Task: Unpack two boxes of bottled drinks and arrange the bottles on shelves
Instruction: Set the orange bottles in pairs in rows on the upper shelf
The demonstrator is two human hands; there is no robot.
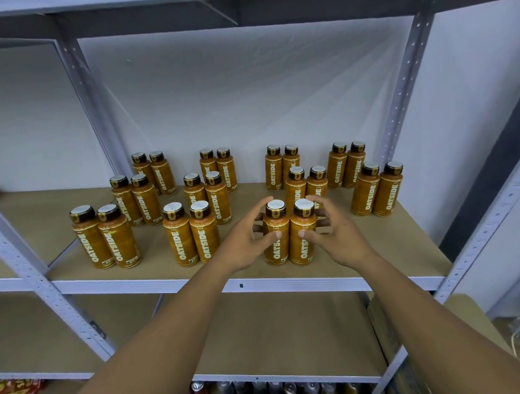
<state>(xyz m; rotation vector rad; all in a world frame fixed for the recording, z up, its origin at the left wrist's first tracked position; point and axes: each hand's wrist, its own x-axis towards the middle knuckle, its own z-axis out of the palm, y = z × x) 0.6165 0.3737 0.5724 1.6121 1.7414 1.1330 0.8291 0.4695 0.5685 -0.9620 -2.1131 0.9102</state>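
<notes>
bottle pair [285, 246] cupped between left hand [245, 247], right hand [343, 241] fingers [322, 201]

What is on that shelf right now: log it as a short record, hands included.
shelf: tan board in grey metal racking
bottles: 22 orange OATSIDE bottles, upright, set in pairs, three rows
front row: three pairs
left hand: grips the left bottle of the nearest pair, thumb on its label
right hand: grips the right bottle of that pair, thumb on its label
</notes>
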